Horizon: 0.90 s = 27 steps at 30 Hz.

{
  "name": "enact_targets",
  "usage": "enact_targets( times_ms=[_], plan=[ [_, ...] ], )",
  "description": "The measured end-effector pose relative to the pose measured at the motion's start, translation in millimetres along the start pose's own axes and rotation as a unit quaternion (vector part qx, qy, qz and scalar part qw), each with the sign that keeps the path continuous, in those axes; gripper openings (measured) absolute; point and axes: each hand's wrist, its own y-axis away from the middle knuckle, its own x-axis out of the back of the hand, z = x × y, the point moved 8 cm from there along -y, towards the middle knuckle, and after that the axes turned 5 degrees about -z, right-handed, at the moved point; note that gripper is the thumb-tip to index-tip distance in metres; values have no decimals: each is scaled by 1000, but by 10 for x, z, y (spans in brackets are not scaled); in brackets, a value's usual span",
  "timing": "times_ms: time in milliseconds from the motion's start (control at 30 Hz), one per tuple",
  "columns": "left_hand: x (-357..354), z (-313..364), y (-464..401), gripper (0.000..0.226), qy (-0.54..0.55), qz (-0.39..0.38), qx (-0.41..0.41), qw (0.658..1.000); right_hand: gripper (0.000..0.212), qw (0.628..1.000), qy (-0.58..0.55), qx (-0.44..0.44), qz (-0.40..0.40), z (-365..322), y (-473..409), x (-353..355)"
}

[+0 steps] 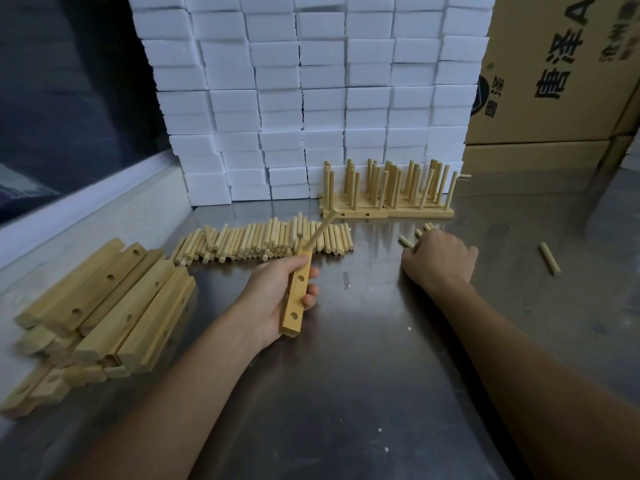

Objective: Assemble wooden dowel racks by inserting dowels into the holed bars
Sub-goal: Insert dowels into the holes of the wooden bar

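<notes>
My left hand (pixel 277 299) grips a holed wooden bar (pixel 295 306), held tilted above the metal table. One dowel (pixel 320 230) stands in the bar's far hole and leans away to the right. My right hand (pixel 440 258) rests knuckles-up on the table, its fingers curled over a few loose dowels (pixel 405 241) whose ends poke out beyond the fingers. A long pile of loose dowels (pixel 263 242) lies beyond my left hand. Finished racks (pixel 388 188) with upright dowels stand at the back.
A heap of holed bars (pixel 104 306) lies at the left of the steel table (pixel 363 358). A wall of white foam blocks (pixel 311 98) rises behind, cardboard boxes (pixel 554 81) at the right. A stray dowel (pixel 550 258) lies at the right.
</notes>
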Motion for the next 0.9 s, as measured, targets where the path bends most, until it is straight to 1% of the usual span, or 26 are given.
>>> enact_targets(
  times_ms=[100, 200, 300, 400, 433, 467, 533, 600, 667, 700, 767, 833, 900],
  plan=[
    [10, 10, 3, 23, 17, -3, -7, 1000, 29, 999, 1, 1, -33, -30, -8, -42],
    [32, 18, 7, 25, 33, 1, -15, 999, 16, 997, -4, 10, -81, -79, 8, -100],
    [39, 29, 3, 23, 32, 3, -27, 999, 22, 993, 16, 29, -116, -147, 84, -139],
    [6, 58, 10, 24, 25, -9, -38, 999, 6, 992, 8, 38, -117, -191, 165, -119],
    [-6, 70, 16, 24, 21, -14, -42, 999, 3, 993, -6, 40, -115, -199, 186, -111],
    [-16, 82, 21, 24, 15, -20, -47, 999, 6, 993, -29, 43, -110, -213, 207, -95],
    [-32, 103, 26, 24, 3, -31, -55, 998, 10, 988, -112, 61, -86, -278, 258, -35],
    [-22, 102, 29, 24, 1, -29, -56, 998, 15, 972, -206, 103, -54, -420, 350, 58],
    [0, 84, 17, 25, 11, -20, -45, 999, 14, 944, -286, 163, -35, -624, 491, 157],
    [12, 69, 11, 26, 19, -15, -36, 999, 13, 924, -330, 189, -41, -729, 568, 185],
    [18, 44, 5, 29, 35, -13, -23, 999, 13, 881, -406, 227, -87, -926, 724, 188],
    [8, 40, 4, 34, 37, -17, -22, 999, 12, 854, -429, 261, -137, -1095, 855, 154],
    [3, 37, 4, 37, 36, -22, -22, 999, 10, 857, -396, 290, -157, -1205, 931, 117]
  ],
)
